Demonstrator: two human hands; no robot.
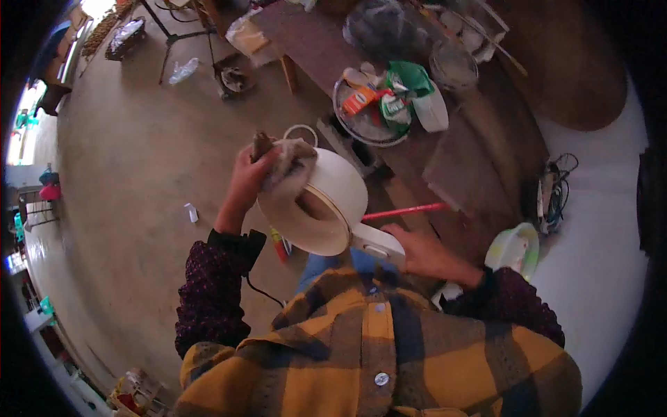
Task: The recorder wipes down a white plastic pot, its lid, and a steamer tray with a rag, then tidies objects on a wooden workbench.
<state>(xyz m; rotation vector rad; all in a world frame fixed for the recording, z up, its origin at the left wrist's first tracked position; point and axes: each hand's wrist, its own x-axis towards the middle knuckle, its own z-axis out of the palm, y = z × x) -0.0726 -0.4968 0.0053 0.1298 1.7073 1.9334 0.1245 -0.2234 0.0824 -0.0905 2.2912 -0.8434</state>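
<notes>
White electric kettle (333,198), tilted mouth-up before the chest, is gripped closed at its handle by the right hand (424,254) as steadying, while a grey cloth (288,170) is pressed against its rim by the closed left hand (246,181).

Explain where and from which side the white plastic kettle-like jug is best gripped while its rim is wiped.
Grip the white plastic jug by its flat handle, coming from the person's right. The handle juts out toward the right hand, which wraps it, leaving the tilted open mouth free for the left hand and grey cloth.
</notes>
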